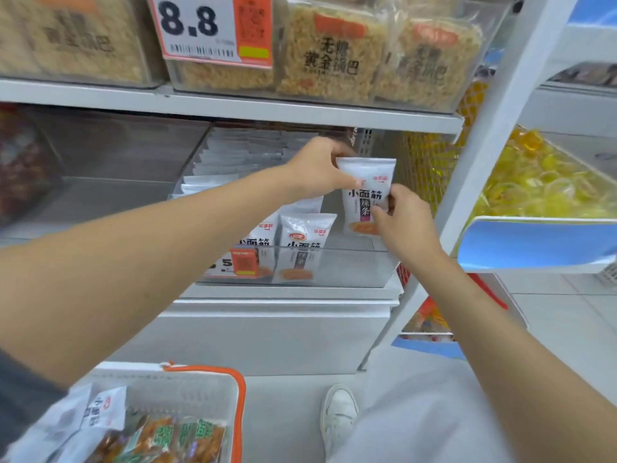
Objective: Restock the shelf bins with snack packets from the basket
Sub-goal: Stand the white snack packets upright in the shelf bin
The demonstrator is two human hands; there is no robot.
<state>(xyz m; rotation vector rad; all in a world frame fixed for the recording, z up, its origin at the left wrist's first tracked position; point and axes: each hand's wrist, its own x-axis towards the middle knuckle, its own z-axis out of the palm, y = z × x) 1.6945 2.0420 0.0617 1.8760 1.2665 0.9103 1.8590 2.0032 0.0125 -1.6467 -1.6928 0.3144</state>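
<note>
Fingers of the left hand (317, 168) and right hand (409, 225) clamp a white plastic snack packet (367, 182), held upright over the clear plastic shelf bin (354, 267) near its right edge, apparently clear of the packets (305, 242) standing inside.

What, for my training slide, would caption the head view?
Left hand and right hand pinch a white snack packet above the clear shelf bin; the basket sits below.

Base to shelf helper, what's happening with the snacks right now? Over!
Left hand, right hand pinch one white packet, upright over the clear bin. More matching packets stand at its front. Nothing blocks the bin. The basket below holds more.
</note>
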